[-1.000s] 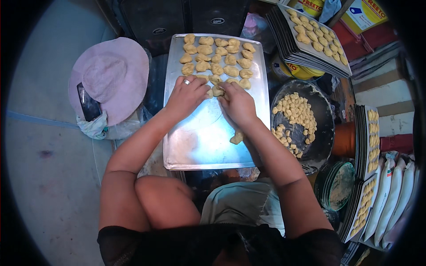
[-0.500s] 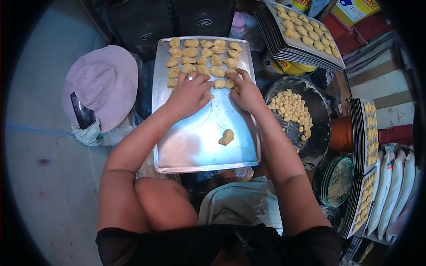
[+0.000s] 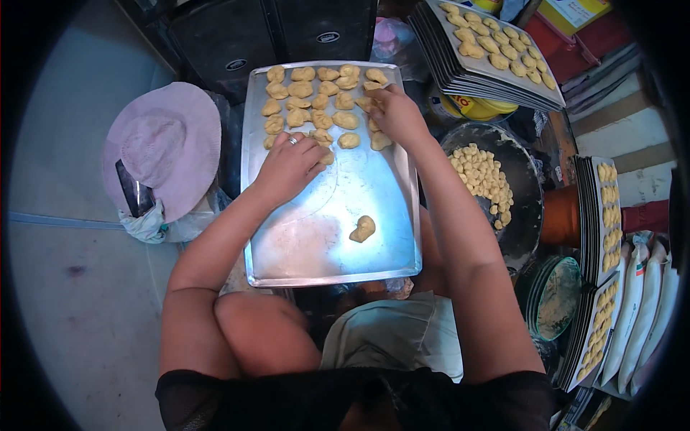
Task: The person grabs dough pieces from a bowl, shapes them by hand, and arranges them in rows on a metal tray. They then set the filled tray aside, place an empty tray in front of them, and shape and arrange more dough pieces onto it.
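Note:
A metal baking tray (image 3: 287, 244) stands before me, with rows of pale yellow dough pieces (image 3: 345, 120) across its far half. One dough lump (image 3: 363, 229) lies alone in the near half. My left hand (image 3: 289, 167), with a ring on one finger, is curled over the nearest row; a dough piece (image 3: 327, 157) shows between its fingertips and thumb. At the right-hand column, my right hand (image 3: 397, 117) pinches a dough piece (image 3: 364, 105). Its fingers partly cover the pieces beside it.
Right of the tray sits a dark round basin (image 3: 528, 194) with small dough bits (image 3: 480, 174). Stacked trays of shaped dough (image 3: 496, 54) rise at the far right, more trays (image 3: 607, 215) farther right. Green-rimmed round containers (image 3: 557, 298) stand nearer. A pink hat (image 3: 162, 144) lies left.
My right hand has moved away from me along the right column, apart from the left. My left hand has shifted slightly left and nearer me. The view has tilted a little.

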A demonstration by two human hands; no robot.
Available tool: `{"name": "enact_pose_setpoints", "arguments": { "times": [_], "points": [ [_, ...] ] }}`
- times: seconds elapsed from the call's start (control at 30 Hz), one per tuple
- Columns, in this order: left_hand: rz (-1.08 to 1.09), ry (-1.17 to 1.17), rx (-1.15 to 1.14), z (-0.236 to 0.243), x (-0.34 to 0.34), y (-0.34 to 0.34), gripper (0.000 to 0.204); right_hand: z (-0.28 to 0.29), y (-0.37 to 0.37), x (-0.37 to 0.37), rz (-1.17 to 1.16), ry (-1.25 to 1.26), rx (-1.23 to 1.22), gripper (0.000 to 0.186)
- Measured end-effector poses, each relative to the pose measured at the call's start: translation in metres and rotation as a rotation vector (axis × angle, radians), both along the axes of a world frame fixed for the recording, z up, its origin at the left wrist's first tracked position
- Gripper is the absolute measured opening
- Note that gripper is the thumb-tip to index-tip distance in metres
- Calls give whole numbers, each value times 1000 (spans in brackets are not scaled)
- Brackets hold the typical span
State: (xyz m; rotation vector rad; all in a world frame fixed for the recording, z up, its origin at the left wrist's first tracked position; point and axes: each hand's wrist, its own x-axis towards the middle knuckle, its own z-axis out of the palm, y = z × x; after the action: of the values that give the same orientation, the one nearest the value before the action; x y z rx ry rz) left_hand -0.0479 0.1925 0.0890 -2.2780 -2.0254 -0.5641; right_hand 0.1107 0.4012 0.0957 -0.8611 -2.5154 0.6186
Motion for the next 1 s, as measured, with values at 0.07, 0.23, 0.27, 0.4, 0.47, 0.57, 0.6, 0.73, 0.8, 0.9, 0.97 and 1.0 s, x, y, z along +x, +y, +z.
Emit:
{"name": "enact_pose_setpoints", "arguments": {
  "times": [0.07, 0.23, 0.27, 0.4, 0.47, 0.57, 0.6, 0.73, 0.8, 0.9, 0.97, 1.0],
  "points": [
    [-15, -2, 68, -10, 1, 6, 35, -3, 12, -7, -2, -68, 35, 31],
    [-2, -38, 148, -13, 3, 6, 32, 8, 10, -8, -50, -118, 59, 29],
    [0, -35, 97, -12, 2, 3, 32, 11, 6, -9, -48, -88, 78, 28],
    [36, -112, 127, 3, 2, 0, 36, 12, 9, -15, -21, 42, 134, 28],
    [56, -124, 132, 4, 2, 1, 37, 4, 23, -21, -24, 14, 182, 30],
    [96, -139, 124, 6, -5, -6, 37, 12, 15, -33, -21, -123, 137, 29],
    [97, -155, 116, 6, -6, -8, 36, 10, 9, -35, -15, -122, 137, 29],
    [50, -137, 85, 5, -7, -8, 37, -11, -15, -41, 250, -49, 198, 26],
    [27, -113, -4, 2, -8, -5, 40, -11, -13, -42, 203, -251, 200, 21],
    [8, -117, -21, 2, -8, -6, 37, -2, -10, -29, 243, -171, 142, 19],
    [48, -158, 21, 7, -13, -12, 34, 22, -27, -22, 226, -130, 73, 20],
    [73, -200, 71, 11, -15, -14, 30, 32, -36, -14, 192, -93, 11, 22]
  ]
}}
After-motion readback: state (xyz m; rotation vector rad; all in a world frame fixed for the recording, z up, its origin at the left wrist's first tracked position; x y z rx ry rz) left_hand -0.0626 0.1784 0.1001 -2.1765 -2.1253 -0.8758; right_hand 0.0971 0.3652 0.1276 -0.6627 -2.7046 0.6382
